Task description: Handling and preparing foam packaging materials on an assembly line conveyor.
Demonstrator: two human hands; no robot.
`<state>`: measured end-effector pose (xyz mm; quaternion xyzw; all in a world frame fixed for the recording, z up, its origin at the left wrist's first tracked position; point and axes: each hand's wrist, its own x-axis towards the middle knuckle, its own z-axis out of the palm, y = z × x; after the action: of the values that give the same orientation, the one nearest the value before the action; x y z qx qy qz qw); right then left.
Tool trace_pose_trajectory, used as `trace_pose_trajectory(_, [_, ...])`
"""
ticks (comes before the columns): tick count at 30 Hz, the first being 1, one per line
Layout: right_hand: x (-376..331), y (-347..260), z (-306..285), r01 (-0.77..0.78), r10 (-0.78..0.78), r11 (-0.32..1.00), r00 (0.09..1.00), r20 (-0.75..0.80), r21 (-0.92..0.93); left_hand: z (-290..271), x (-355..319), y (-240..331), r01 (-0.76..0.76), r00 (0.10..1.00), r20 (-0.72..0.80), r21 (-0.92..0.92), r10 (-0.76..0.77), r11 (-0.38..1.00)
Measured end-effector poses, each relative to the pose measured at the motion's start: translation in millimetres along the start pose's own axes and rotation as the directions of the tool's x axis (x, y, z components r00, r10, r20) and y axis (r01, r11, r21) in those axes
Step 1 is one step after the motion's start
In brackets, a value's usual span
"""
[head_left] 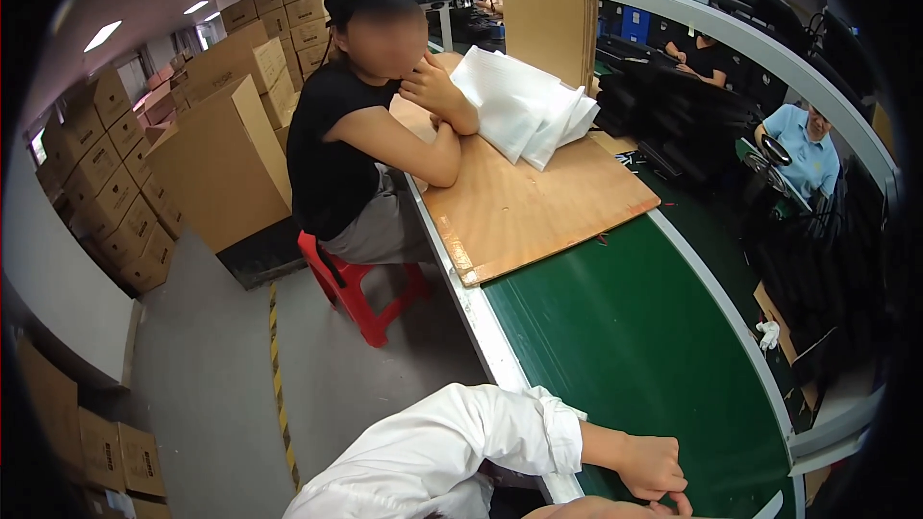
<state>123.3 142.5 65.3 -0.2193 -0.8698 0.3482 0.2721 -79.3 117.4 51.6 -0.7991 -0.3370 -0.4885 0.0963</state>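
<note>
My left hand (651,467) rests over the green conveyor belt (615,327), its fingers curled in and no object showing in them. A white sleeve is pushed up to that forearm. At the bottom edge lies part of my right forearm (601,510), close under the left hand. The fingers of my right hand (670,507) are mostly cut off by the frame. Farther up the belt, a wooden board (567,202) lies across it. A pile of white sheets or bags (519,106) is on the board.
A person in black (336,154) sits on a red stool (361,298), arms leaning on the board. Brown cardboard sheets (545,24) stand behind the white pile. Stacked cartons (106,154) line the left. A metal rail (711,279) borders the belt; black parts and other people are beyond.
</note>
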Motion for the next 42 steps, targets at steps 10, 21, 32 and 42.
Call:
trace_pose_trajectory(10, [-3, -10, 19, 0.046, -0.055, 0.996, 0.991, -0.119, -0.081, -6, 0, -6, 0.028, 0.999, 0.032, -0.030, -0.027, 0.999])
trace_pose_trajectory(21, [2, -31, 14, 0.136, -0.146, 0.982, 0.987, -0.066, -0.130, -2, -3, -4, 0.085, 0.994, 0.071, -0.033, -0.082, 0.996])
trace_pose_trajectory(32, [-2, -31, 2, 0.127, -0.124, 0.990, 0.991, 0.052, -0.056, -6, -1, -3, 0.047, 0.996, 0.075, -0.056, -0.043, 0.997])
trace_pose_trajectory(42, [6, -31, -2, 0.230, -0.218, 0.960, 0.972, 0.090, -0.158, -7, -3, -7, 0.036, 0.999, 0.038, -0.025, -0.035, 0.999])
